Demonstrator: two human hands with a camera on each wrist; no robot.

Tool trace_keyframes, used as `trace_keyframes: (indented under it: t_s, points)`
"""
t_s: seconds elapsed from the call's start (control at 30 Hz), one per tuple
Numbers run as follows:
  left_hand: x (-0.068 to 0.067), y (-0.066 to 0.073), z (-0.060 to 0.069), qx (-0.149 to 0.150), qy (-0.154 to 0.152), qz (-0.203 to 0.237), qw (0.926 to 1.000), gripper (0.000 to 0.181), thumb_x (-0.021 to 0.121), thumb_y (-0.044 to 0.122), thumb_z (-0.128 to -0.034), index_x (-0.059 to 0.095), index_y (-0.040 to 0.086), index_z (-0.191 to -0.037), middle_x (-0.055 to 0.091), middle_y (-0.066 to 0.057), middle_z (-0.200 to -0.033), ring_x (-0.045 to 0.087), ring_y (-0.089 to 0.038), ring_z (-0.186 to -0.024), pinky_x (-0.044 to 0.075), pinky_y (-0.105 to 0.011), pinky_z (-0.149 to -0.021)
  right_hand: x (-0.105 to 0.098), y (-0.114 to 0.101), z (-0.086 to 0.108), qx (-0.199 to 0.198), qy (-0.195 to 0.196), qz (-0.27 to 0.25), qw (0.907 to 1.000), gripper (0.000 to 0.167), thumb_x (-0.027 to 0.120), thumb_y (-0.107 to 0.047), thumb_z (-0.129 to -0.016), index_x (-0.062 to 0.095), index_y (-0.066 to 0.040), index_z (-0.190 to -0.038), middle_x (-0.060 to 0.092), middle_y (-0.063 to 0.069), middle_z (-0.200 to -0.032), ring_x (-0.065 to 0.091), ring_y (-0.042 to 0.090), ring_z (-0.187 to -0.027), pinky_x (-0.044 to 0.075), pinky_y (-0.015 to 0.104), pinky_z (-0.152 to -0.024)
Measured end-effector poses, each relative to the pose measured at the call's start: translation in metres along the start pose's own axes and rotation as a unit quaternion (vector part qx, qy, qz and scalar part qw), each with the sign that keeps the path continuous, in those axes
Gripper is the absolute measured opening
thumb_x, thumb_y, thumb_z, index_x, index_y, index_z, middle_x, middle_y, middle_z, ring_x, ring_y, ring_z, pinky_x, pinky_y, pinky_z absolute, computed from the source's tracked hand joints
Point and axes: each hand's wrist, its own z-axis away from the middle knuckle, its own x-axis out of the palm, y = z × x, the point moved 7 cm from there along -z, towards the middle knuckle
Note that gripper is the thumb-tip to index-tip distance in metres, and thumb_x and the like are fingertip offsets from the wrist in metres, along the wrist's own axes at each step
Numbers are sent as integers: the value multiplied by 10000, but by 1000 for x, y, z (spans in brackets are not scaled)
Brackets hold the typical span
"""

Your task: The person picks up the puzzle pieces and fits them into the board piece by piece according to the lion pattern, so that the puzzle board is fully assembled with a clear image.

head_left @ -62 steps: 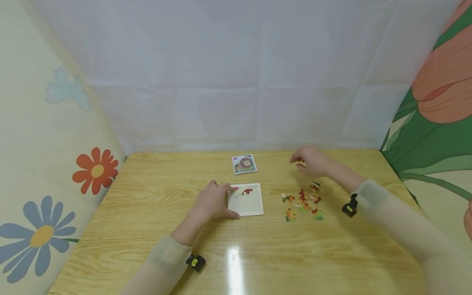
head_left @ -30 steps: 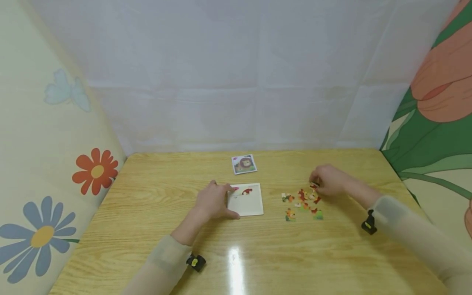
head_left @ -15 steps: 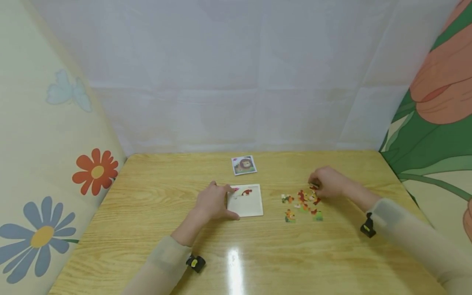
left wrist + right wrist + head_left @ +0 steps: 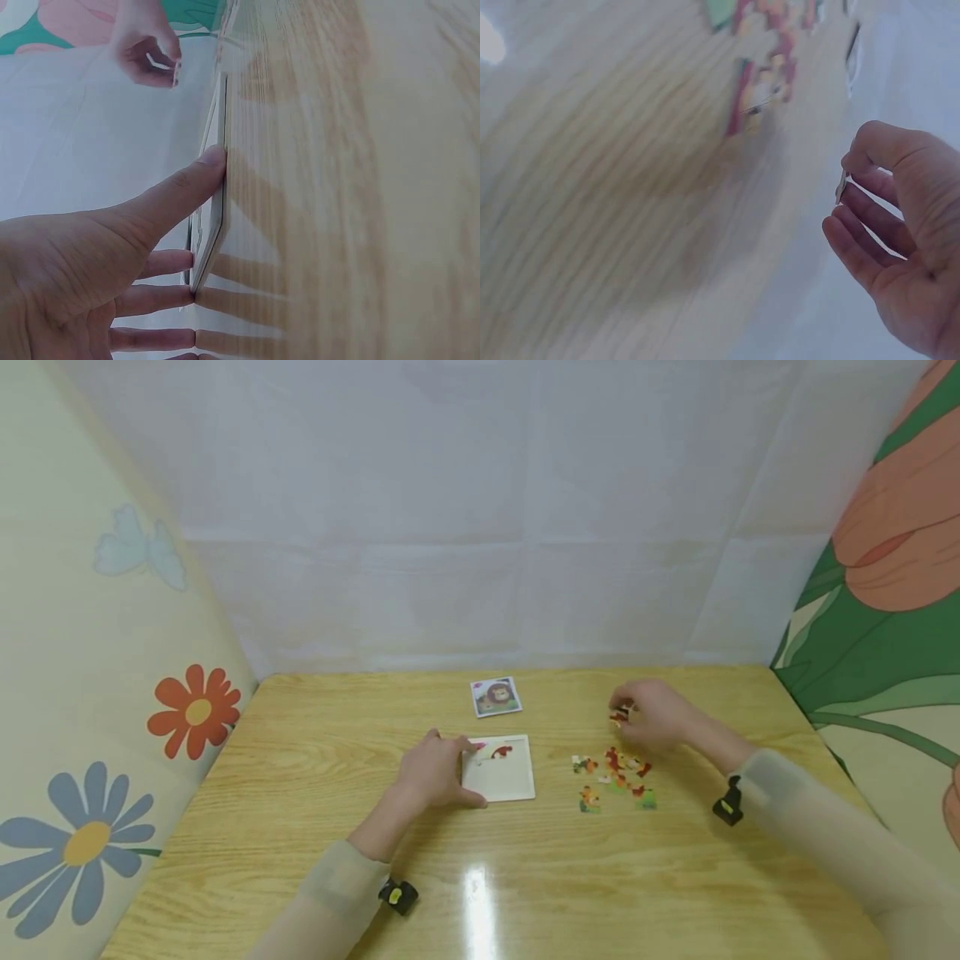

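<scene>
My left hand (image 4: 431, 770) rests against the left side of a white square puzzle tray (image 4: 513, 781), thumb on its near edge and fingers at its far left. The left wrist view shows the thumb (image 4: 184, 186) pressing the tray's edge, the other fingers fairly straight. A few fitted pieces, one of them reddish-brown (image 4: 502, 752), lie along the tray's far part. Between thumb and fingertips my right hand (image 4: 660, 714) pinches a small jigsaw piece (image 4: 619, 717), lifted above the table. That piece (image 4: 841, 186) appears nearly edge-on in the right wrist view.
Several loose jigsaw pieces (image 4: 617, 762) lie in a cluster right of the tray, just nearer than my right hand. A picture card with a lion (image 4: 496, 697) lies behind the tray. A white cloth (image 4: 480, 602) hangs at the table's back edge.
My right hand came down to the far side of the loose pieces, took one, and has lifted it up and leftward. The left hand and tray have stayed in place.
</scene>
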Motion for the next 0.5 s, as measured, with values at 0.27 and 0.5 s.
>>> trace_keyframes:
  t_s: [0.27,0.5]
  points:
    - [1,-1,0,9,15,-8,10000,929,993,624,-597,718,156,-1351,706,-44,-997,577,-236,-949,585,-411,-674,1,-31,-19,-429,-32,-59,9991,283,769,-101,-899,759,-6,-1166,783,134,-1122,743,297,-1030,632,477,-950]
    - [2,-2,-2,3,5,33,10000,933,992,629,-592,717,158,-1349,696,-31,-973,576,-233,-946,576,-398,-666,9,-59,-36,-754,-75,-214,9969,238,761,-97,-924,783,-36,-1153,789,114,-1143,751,260,-1020,638,426,-951]
